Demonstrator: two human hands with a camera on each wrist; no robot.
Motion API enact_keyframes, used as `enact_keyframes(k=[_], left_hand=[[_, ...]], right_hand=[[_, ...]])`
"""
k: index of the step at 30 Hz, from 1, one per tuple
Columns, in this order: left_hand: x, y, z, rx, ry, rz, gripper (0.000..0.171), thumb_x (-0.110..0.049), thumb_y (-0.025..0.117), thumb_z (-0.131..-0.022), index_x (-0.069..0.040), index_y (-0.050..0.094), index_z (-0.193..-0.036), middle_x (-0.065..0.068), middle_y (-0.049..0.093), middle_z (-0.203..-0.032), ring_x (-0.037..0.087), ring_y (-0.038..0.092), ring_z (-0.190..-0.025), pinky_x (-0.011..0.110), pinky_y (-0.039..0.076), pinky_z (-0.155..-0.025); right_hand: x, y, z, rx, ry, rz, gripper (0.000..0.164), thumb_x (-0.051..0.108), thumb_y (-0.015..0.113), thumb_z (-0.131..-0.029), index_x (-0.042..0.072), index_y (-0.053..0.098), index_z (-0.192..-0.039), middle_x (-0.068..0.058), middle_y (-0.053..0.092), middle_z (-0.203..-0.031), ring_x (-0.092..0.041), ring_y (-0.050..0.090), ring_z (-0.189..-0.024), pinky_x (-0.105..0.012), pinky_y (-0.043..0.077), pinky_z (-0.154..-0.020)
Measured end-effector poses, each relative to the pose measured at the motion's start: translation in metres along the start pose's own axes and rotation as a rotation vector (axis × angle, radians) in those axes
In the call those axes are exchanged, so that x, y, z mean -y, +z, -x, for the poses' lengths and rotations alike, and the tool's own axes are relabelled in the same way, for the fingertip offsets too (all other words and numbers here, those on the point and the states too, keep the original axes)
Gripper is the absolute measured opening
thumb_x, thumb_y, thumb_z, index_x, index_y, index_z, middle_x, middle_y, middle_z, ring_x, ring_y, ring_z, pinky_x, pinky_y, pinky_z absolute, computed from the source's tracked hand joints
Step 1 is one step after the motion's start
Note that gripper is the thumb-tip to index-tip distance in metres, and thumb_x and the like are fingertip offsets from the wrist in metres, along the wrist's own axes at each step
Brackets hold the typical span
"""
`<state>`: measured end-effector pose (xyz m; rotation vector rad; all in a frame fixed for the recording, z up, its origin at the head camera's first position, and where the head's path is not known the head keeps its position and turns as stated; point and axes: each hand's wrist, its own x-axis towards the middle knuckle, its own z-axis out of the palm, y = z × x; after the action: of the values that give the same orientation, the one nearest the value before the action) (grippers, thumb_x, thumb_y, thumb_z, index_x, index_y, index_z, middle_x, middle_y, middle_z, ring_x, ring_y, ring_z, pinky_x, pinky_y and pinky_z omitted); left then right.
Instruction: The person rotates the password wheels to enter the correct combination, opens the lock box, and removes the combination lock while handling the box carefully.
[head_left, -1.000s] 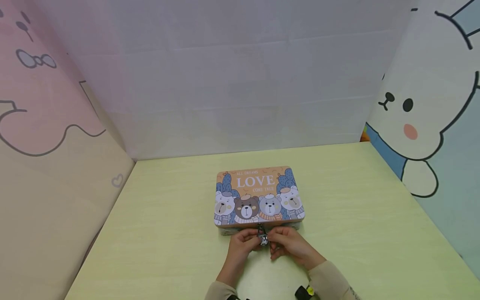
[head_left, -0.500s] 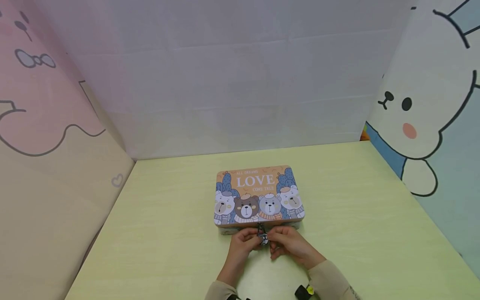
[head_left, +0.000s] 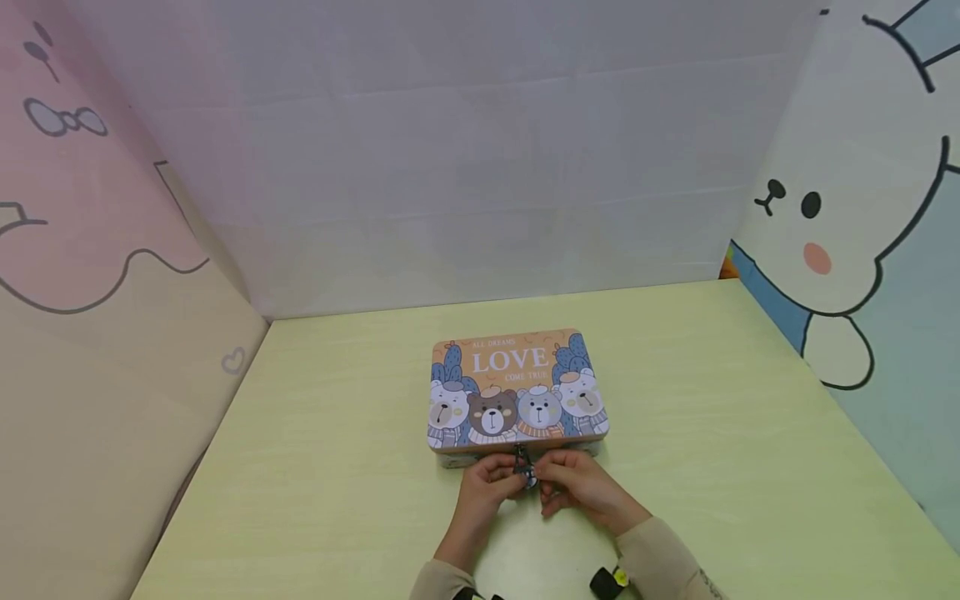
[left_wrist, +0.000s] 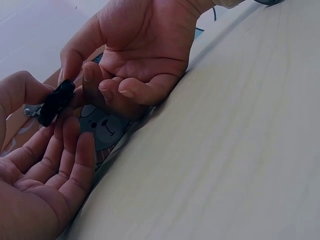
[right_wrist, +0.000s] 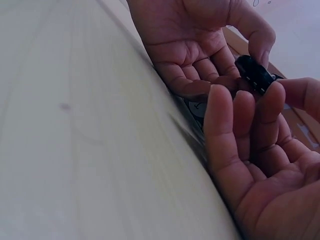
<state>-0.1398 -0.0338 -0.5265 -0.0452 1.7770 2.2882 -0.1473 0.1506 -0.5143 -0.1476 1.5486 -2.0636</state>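
Observation:
A lidded tin box [head_left: 517,367] printed with bears and the word LOVE lies on the table, its front side towards me. At the middle of that side hangs a small black padlock [head_left: 529,475] on the latch. My left hand [head_left: 482,493] pinches the padlock from the left between thumb and fingers. From the right, my right hand [head_left: 592,492] pinches it too, thumb and forefinger at its edge. In the right wrist view, pale marks run along one edge of the padlock [right_wrist: 254,75]. Both wrist views show the other fingers loosely bent below it.
The pale yellow table [head_left: 337,442] extends around the box. A white back panel [head_left: 480,167] rises behind it, with cartoon-printed side panels at left and right. Beige sleeves [head_left: 660,558] with dark wrist gear reach in from the front edge.
The padlock has turned a little between the fingers, showing a darker, narrower side. Both hands keep their places at the front of the box.

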Motion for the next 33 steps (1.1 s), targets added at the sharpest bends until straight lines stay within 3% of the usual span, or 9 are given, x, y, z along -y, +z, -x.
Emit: enact_keyframes(k=[33], left_hand=[[-0.0002,0.0004,0.0006,-0.027,0.018,-0.007,0.027,0.008,0.065,-0.080,0.023,0.060,-0.103,0.008,0.072,-0.087,0.007,0.065,-0.070,0.019,0.053,-0.062]], right_hand=[[-0.0010,-0.0024,-0.0009,0.032,-0.002,-0.033,0.013,0.005,0.054,-0.096,0.009,0.064,-0.089,-0.002,0.059,-0.072,-0.011,0.060,-0.066,-0.030,0.059,-0.062]])
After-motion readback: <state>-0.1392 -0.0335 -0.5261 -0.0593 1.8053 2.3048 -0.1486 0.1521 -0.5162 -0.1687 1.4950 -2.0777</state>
